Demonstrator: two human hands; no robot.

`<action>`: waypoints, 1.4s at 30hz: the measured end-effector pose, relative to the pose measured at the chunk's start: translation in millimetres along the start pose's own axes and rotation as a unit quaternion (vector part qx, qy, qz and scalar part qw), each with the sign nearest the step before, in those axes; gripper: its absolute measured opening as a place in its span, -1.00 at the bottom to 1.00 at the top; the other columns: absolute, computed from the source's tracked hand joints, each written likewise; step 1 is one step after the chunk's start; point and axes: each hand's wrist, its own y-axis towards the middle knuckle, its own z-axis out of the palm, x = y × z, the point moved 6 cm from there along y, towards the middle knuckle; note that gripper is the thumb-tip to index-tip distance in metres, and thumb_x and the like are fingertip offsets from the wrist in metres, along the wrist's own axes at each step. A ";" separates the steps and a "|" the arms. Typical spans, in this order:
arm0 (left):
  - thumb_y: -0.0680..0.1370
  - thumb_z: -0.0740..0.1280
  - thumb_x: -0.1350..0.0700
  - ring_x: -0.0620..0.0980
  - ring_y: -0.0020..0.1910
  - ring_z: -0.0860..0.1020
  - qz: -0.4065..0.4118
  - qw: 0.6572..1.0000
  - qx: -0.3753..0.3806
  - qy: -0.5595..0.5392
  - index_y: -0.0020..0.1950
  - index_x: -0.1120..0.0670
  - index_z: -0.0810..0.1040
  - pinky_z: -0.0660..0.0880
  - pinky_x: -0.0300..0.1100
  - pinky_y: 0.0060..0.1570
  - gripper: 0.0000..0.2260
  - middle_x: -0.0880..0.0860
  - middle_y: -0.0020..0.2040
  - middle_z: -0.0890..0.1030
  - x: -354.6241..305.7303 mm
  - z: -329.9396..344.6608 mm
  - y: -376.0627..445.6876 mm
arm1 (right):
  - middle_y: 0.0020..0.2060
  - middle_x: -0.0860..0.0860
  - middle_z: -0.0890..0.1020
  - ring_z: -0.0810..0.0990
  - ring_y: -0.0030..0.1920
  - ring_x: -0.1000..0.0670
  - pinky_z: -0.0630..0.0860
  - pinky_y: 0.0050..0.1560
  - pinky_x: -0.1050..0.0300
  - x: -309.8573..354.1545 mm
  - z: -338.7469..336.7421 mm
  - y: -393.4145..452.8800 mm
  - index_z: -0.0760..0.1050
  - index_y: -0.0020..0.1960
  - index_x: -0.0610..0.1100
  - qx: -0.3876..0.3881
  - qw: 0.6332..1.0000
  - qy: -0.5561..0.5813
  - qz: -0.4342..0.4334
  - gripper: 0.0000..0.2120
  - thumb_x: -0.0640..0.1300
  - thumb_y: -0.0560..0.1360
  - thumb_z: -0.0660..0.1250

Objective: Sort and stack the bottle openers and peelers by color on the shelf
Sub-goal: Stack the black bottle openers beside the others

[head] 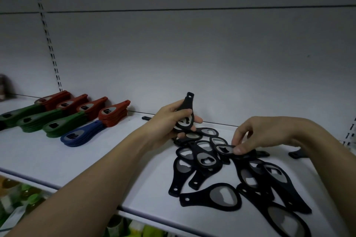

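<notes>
Gathering black openers: left hand [169, 121] clasps a small black stack [185, 119]; right hand [258, 136] pinches another opener [224, 149] atop the loose black pile [231, 175] on the shelf [96, 159]. Next, probably: carry it to the held stack, aligned. Red, green and blue stacks [63, 117] stand far left.

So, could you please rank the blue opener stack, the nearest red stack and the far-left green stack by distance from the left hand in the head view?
1. Nearest red stack: just left of the left hand, by the back wall.
2. Blue opener stack: further left, nearer the shelf's front.
3. Far-left green stack: at the left edge, farthest.
</notes>
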 end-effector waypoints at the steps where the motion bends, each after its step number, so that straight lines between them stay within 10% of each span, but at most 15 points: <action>1: 0.66 0.18 0.23 0.00 -0.31 0.60 -0.003 1.000 0.004 0.001 0.28 0.14 0.48 0.34 -0.27 -0.54 -0.79 0.15 -0.07 0.69 0.4 0.9 -0.3 | -0.31 0.23 0.65 0.54 -0.29 0.30 0.38 -0.12 0.32 -1.4 -0.5 0.9 0.68 -0.08 0.01 0.000 1.000 -0.006 0.001 -0.81 0.05 0.36 0.55; 8: 0.63 0.23 0.31 0.05 -0.24 0.65 -0.012 0.999 0.033 0.011 0.31 0.20 0.46 0.37 -0.27 -0.54 -0.75 0.16 0.12 0.68 1.7 4.6 -2.1 | -0.23 0.01 0.71 0.60 -0.23 0.10 0.47 -0.15 0.14 11.0 -21.9 -0.9 0.66 -0.09 -0.08 -0.116 0.978 0.130 -0.114 -0.92 -0.09 0.45 0.49; 12: 0.63 0.24 0.31 -0.02 -0.35 0.62 -0.014 0.998 0.058 0.024 0.33 0.28 0.44 0.33 -0.31 -0.57 -0.73 0.08 -0.13 0.70 -0.6 10.9 -7.1 | -0.23 -0.11 0.65 0.53 -0.36 0.10 0.41 -0.39 0.25 22.0 -27.1 -3.1 0.68 -0.08 -0.15 -0.178 0.938 0.254 -0.154 -0.94 -0.19 0.47 0.45; 18: 0.65 0.18 -0.10 0.00 -0.24 0.65 -0.050 0.994 0.092 0.033 0.23 0.15 0.55 0.37 -0.30 -0.50 -0.63 0.13 -0.14 0.67 0.3 18.8 -9.0 | -0.26 -0.16 0.64 0.64 -0.33 -0.01 0.58 -0.28 0.26 39.5 -13.4 0.3 0.56 0.05 -0.31 -0.165 0.918 0.312 -0.180 -0.85 -0.42 0.49 0.37; 24: 0.63 0.27 0.24 0.16 -0.09 0.69 -0.046 0.993 0.107 0.012 0.34 0.13 0.47 0.50 -0.30 -0.48 -0.73 0.19 0.10 0.67 3.2 15.3 -9.0 | 0.02 -0.11 0.58 0.69 -0.33 -0.10 0.65 -0.26 0.16 44.6 -0.7 11.7 0.47 0.11 -0.22 -0.253 0.900 0.323 -0.148 -0.74 -0.32 0.47 0.45; 31: 0.61 0.22 0.35 0.18 0.04 0.68 -0.009 0.999 -0.005 -0.041 0.37 0.06 0.40 0.58 -0.18 -0.36 -0.64 0.14 0.14 0.68 0.4 -6.2 -0.6 | -0.34 -0.01 0.68 0.54 -0.46 0.09 0.42 -0.32 0.18 16.4 -3.9 18.3 0.57 -0.11 -0.12 -0.227 0.972 0.046 -0.028 -0.77 0.06 0.48 0.44; 42: 0.62 0.22 0.31 0.09 -0.05 0.70 -0.012 0.999 -0.035 -0.035 0.35 0.07 0.44 0.58 -0.17 -0.30 -0.68 0.11 0.12 0.69 1.9 -12.0 1.1 | -0.17 0.04 0.62 0.57 -0.13 0.07 0.44 -0.19 0.20 35.8 14.9 6.5 0.58 -0.03 -0.11 -0.145 0.988 -0.043 0.037 -0.63 0.11 0.33 0.56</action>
